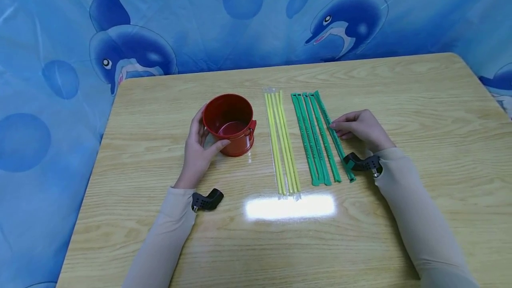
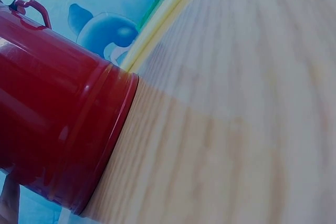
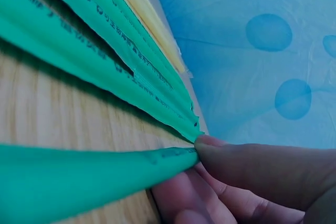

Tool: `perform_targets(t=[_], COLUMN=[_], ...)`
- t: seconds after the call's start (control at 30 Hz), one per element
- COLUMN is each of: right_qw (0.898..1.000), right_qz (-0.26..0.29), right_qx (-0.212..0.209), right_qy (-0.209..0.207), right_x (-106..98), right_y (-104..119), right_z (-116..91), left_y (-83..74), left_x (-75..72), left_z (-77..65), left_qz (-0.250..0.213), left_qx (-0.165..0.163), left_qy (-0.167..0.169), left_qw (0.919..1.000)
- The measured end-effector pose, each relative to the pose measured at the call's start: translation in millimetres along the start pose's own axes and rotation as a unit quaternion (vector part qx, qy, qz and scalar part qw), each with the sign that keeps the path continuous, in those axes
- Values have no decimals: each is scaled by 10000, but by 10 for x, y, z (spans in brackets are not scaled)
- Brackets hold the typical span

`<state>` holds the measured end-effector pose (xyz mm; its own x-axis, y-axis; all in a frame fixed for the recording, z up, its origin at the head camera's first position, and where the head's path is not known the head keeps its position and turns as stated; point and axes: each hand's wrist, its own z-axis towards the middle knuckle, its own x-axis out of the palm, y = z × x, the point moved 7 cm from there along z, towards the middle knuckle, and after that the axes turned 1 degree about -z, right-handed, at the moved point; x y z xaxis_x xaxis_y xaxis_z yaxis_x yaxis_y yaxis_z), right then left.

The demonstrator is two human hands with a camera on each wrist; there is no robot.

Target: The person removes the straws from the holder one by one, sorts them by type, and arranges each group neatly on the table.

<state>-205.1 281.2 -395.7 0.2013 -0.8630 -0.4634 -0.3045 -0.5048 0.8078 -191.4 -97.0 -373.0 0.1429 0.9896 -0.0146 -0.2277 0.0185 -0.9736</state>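
Note:
A red bucket [image 1: 242, 142] stands upright on the table. My left hand [image 1: 195, 151] holds it from its left side, with the thumb across the front wall and the other fingers behind it. The left wrist view shows the red wall and a small handle loop. On the right, my right hand [image 1: 362, 129] pinches the outermost green-wrapped straw [image 3: 105, 177] between thumb and fingertips. That straw lies at a slant beside several other green-wrapped straws [image 1: 310, 139]. Dark printing shows on the wrappers in the right wrist view.
Several yellow straws [image 1: 290, 146] in clear wrappers lie side by side between the bucket and the green-wrapped ones. The wood-grain table [image 1: 224, 243] carries everything. A blue cloth with dolphins [image 1: 200, 21] hangs behind its far edge.

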Motion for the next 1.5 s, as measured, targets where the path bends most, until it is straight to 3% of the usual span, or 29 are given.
perform_targets(t=[0.63, 1.5], right_qw=[9997, 9997], right_qz=[-250, -3], right_qx=[-46, -210], right_qy=[52, 131], right_x=[31, 60], right_y=[-11, -7], right_z=[-21, -15], left_y=[1, 7], left_x=[6, -3], left_z=[-7, 7], left_qz=[-14, 22], left_qx=[111, 24], left_qy=[77, 26], left_qw=[9999, 10000])
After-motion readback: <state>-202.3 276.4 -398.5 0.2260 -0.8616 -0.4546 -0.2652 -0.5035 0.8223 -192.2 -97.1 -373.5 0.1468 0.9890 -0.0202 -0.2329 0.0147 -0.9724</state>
